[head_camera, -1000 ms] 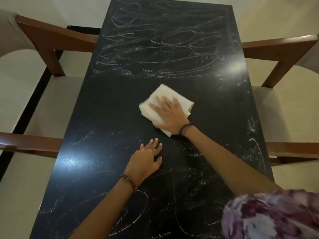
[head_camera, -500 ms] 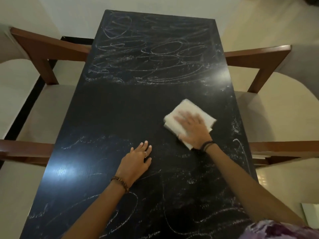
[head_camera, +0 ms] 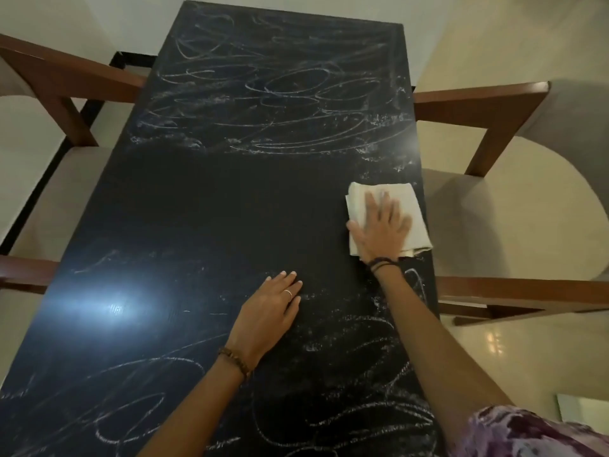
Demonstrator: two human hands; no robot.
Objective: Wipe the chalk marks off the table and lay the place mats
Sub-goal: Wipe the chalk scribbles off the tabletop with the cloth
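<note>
Flat beneath the right grip (head_camera: pixel 382 229), fingers spread and pressing, lies the cloth (head_camera: pixel 413 209).

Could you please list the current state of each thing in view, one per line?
table: middle band wiped, chalk scribbles left at the far and near ends.
cloth: folded, flat on the table near its right edge, under the right hand.
right hand: fingers straight, pressing on the cloth.
left hand: flat on the table, holding nothing.
chairs: pushed up to both long sides, unoccupied.
</note>
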